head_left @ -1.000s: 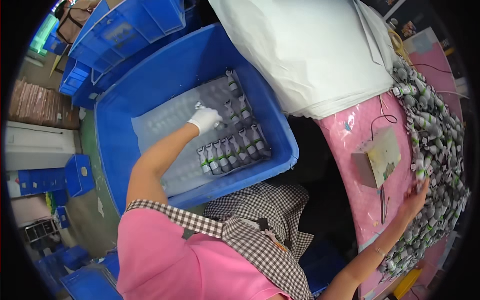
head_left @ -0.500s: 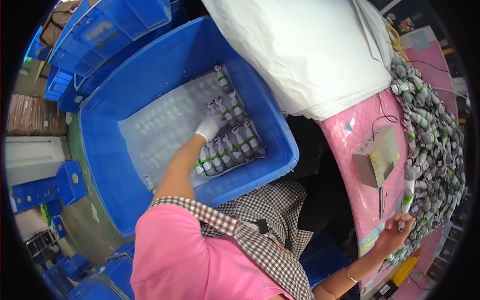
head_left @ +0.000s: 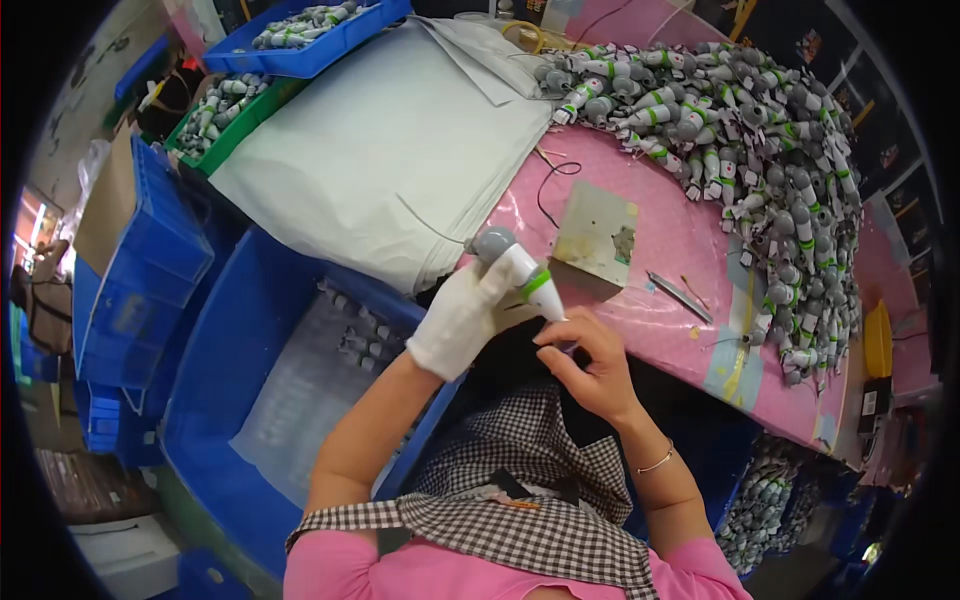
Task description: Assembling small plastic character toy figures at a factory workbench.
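Observation:
My left hand (head_left: 465, 315), in a white glove, is closed around a grey-and-white bulb-headed piece (head_left: 545, 297) with a green band. The piece is tilted, its round grey head up to the left and its narrow white end down to the right. A thin wire (head_left: 432, 222) sticks out near the head. My bare right hand (head_left: 592, 365) is at the narrow end, thumb and forefinger curled close together; what lies between them is too small to make out. Many more such pieces lie in a large heap (head_left: 740, 140) on the pink-covered table (head_left: 660, 240).
A beige metal box (head_left: 597, 235) and tweezers (head_left: 680, 297) lie on the table. White sheets (head_left: 380, 150) are stacked to its left. Below them stands a deep blue bin (head_left: 205, 400) with pieces in rows on a white sheet. Blue (head_left: 345, 55) and green (head_left: 235, 140) trays hold more pieces.
My left hand has come up out of the blue bin and now holds the piece that was in my right hand. My right hand has moved left from the heap, and the view has turned right.

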Motion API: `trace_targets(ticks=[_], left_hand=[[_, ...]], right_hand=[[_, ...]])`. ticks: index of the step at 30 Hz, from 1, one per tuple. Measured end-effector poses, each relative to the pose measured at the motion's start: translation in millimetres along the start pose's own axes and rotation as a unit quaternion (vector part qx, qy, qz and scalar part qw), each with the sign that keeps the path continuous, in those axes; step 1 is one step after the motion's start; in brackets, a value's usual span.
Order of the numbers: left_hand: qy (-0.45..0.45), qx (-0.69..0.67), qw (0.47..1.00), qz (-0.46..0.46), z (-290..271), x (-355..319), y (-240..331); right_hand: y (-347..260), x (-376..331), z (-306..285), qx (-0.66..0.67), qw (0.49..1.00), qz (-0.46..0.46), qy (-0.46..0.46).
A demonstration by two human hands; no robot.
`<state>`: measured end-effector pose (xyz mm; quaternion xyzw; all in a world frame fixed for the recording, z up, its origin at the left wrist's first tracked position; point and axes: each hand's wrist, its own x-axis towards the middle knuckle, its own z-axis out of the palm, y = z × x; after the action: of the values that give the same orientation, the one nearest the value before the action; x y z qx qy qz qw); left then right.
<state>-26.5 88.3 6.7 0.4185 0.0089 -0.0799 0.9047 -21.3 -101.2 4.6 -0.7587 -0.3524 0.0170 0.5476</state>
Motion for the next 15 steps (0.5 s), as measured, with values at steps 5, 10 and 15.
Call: trace_targets(ticks=[5, 10, 15], left_hand=[[-0.021, -0.125, 0.992, 0.024, 16, 18, -12], [-0.01, -0.236, 0.968, -0.087, 50, 18, -11], [-0.04, -0.147, 0.983, -0.099, 44, 20, -23]], right_hand=[[4, -24, 5, 0.482, 0.869, 0.116, -0.002], [7, -22, -10, 0.089, 0.993, -0.049, 0.053], [14, -30, -15, -0.004, 0.997, -0.076, 0.007]])
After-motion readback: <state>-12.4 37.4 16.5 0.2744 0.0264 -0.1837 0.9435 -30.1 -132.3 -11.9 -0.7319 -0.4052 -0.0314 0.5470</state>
